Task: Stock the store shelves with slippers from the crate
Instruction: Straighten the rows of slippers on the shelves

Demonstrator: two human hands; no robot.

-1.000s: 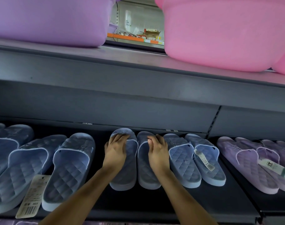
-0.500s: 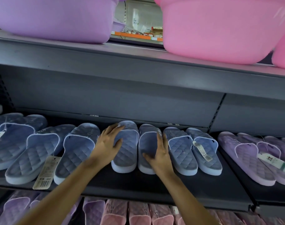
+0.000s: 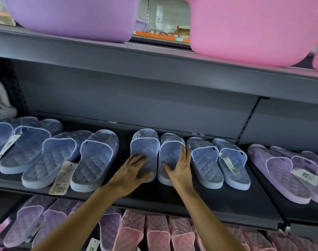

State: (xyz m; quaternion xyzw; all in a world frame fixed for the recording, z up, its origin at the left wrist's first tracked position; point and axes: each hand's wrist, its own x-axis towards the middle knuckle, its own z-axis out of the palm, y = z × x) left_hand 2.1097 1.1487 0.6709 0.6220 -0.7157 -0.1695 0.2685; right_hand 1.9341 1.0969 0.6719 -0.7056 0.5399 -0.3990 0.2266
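Observation:
A pair of light blue quilted slippers stands toes-inward in the middle of the dark shelf. My left hand lies flat on the heel of the left slipper, fingers spread and blurred. On the right slipper rests my right hand, thumb on the insole and fingers along its right edge. Neither hand holds anything up. No crate is in view.
More blue slippers with paper tags lie to the left, another blue pair touches on the right, then purple slippers. The shelf below holds pink slippers and purple ones. Above stand a purple tub and a pink tub.
Both hands have slid back from the slippers' toe straps to their heels. The view has pulled back and down, so the lower shelf now shows.

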